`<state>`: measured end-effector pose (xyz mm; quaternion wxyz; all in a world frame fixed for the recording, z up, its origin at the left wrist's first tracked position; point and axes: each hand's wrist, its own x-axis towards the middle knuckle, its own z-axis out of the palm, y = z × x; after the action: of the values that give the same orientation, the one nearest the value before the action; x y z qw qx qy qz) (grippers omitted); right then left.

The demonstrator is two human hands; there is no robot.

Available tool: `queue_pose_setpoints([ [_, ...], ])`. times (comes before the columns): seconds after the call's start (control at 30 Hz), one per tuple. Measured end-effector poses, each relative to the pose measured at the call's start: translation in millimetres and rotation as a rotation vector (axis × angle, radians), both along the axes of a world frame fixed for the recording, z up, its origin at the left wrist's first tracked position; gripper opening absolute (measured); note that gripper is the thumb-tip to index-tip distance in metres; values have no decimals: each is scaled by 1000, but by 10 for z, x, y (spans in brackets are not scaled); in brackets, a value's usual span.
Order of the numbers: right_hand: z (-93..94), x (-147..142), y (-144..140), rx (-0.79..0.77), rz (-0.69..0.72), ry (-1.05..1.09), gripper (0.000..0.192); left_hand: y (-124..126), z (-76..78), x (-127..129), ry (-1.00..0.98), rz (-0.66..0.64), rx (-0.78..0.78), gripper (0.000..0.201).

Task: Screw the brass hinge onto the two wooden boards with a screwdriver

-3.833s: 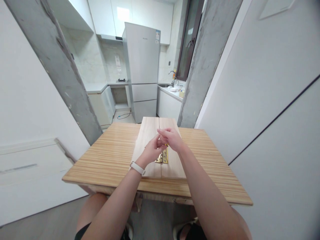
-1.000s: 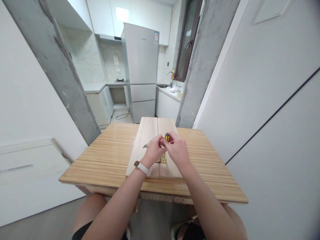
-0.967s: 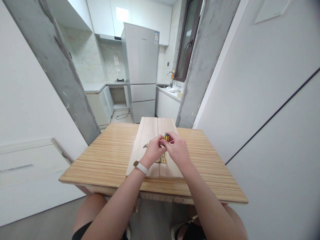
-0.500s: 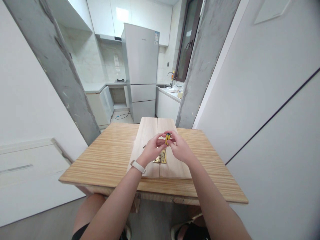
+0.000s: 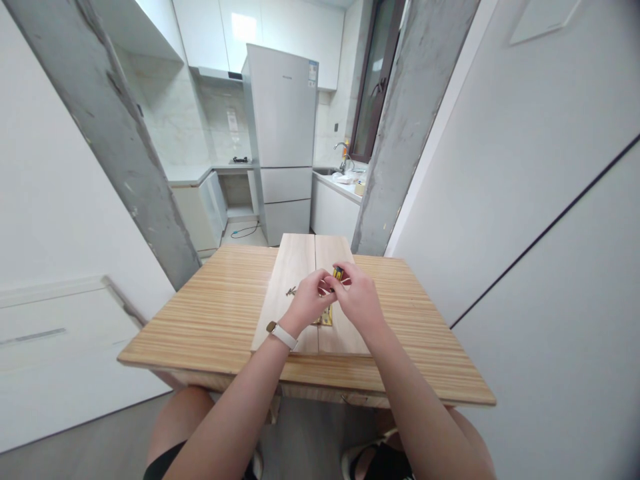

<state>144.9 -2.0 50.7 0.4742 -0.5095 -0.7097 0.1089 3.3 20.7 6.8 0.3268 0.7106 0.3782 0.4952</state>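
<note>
The table [image 5: 210,320] is light wood with fine lengthwise stripes; the two boards [image 5: 295,273] on it are paler, plain-grained. The hinge [image 5: 326,318] is shiny brass-gold. The screwdriver handle [image 5: 337,272] is yellow and black. The wristband [image 5: 280,335] is white. The fridge [image 5: 283,133] is silver-grey.

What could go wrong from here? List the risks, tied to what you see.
1. The right hand grips a small yellow-handled screwdriver right against the left hand; a slip might jab a finger.
2. Loose screws lie on the left board; a nudge could roll them off.
3. The two boards look unclamped on the table and may shift around the brass hinge.
</note>
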Motion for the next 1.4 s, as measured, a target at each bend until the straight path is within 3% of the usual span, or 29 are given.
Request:
queue_pose_setpoints([
  [0.13,66,61,18,-99,133,21,38,28,-20,-48,-116,-166,-81,43],
  [0.3,92,129,32,-153,251,73,43,40,7,-105,-182,-306,-174,51],
  [0.43,26,145,38,-177,383,179,33,38,5,-111,-178,-256,-143,58],
  [0.5,-4,130,32,-148,374,190,31,38,-8,-103,-151,-216,-101,59],
  [0.6,-29,72,0,-86,191,165,40,34,-13,-76,-68,-116,-5,35],
  [0.67,-33,15,-33,-46,55,103,37,23,2,-48,4,-44,68,16],
  [0.83,-23,-93,-106,-3,-91,-59,17,-10,40,-15,97,61,123,18],
  [0.97,-19,-64,-101,-44,-18,-14,30,2,-55,-88,175,-11,77,16],
  [1.1,-56,-15,-75,-76,35,78,48,28,-270,-143,335,-30,41,21],
  [1.23,-101,-13,-73,-63,86,123,41,46,-440,-91,454,-8,62,11],
  [1.4,-47,0,-118,-65,193,136,41,60,-413,-31,465,-21,100,11],
])
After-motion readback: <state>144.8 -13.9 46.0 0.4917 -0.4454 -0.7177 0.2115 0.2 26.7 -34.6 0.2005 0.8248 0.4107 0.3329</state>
